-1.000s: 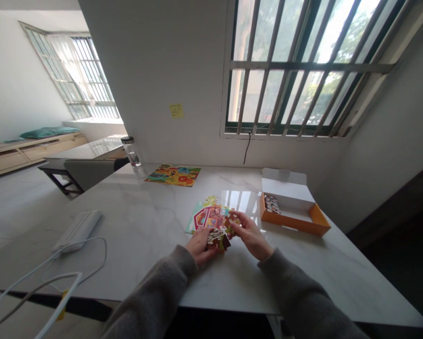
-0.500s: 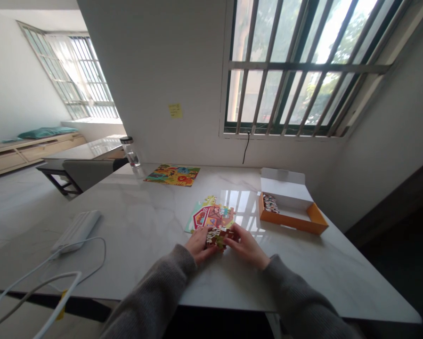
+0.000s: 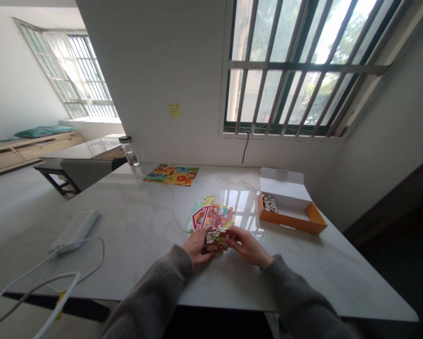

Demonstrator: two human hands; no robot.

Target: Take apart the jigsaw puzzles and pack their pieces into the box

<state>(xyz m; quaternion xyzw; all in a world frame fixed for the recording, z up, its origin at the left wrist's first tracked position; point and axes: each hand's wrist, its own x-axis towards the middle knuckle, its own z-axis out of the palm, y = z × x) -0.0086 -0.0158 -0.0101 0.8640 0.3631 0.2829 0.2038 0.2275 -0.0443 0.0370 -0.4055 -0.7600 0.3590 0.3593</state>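
Note:
My left hand point(image 3: 198, 246) is wrapped round a stack of jigsaw puzzle pieces point(image 3: 214, 237), just above the table's near middle. From the right, my right hand point(image 3: 246, 245) pinches a puzzle piece point(image 3: 229, 235) at the stack's edge. Whether that piece is fully off the stack I cannot tell. Just beyond my hands lies a colourful picture card point(image 3: 199, 217) with a red-bordered emblem. Several joined puzzle pieces point(image 3: 224, 214) seem to lie on or against its right side, and a yellowish piece point(image 3: 209, 199) shows at its top.
An orange box point(image 3: 289, 219) with its white lid raised holds more puzzle pieces point(image 3: 269, 203) at its left end. Farther back lie a bright animal picture sheet point(image 3: 172, 174) and a clear bottle point(image 3: 129, 151). A white power strip point(image 3: 75, 230) with cables is at the left.
My right hand has shifted slightly right and down, with a puzzle piece at its fingertips. The stack in my left hand is tilted a little differently, showing more of its face.

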